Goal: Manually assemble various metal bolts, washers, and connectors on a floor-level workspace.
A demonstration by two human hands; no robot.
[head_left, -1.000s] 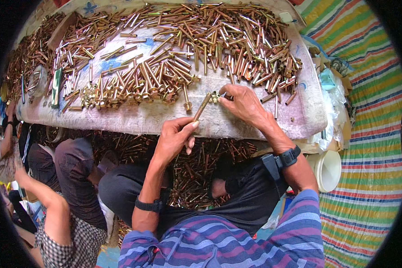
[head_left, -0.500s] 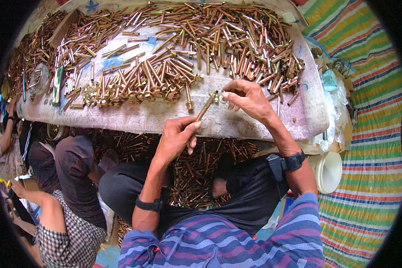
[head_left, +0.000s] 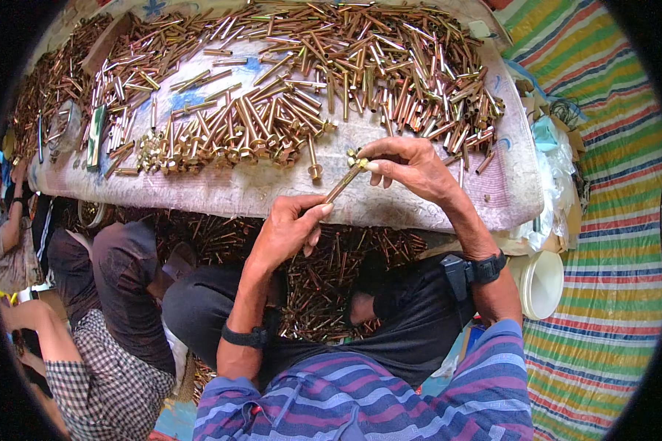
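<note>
Slanting up and to the right, a brass-coloured bolt [head_left: 343, 184] has its lower end pinched between the thumb and fingers of my left hand [head_left: 293, 226]. My right hand [head_left: 408, 170] is closed at the bolt's upper end, thumb and forefinger on a small shiny nut [head_left: 362, 163]. Whether the nut is on the thread I cannot tell. A few more small brass-coloured nuts [head_left: 351, 155] show right beside it. To the left, a single flanged bolt [head_left: 313, 160] stands head-down at the edge of a pile of similar bolts [head_left: 246, 132].
Loose metal tubes [head_left: 412, 95] cover much of the cloth-topped table [head_left: 221, 192]. More metal pieces [head_left: 324, 275] lie below, between my legs. A white bucket [head_left: 543, 287] and plastic bags [head_left: 548, 176] are at the right, beside a striped sheet [head_left: 610, 220]. Another person [head_left: 103, 367] sits at the left.
My right hand has moved slightly left and down, bringing its fingertips from beside the bolt onto its upper end. My left hand stays in place. The other person's arm at the left has shifted.
</note>
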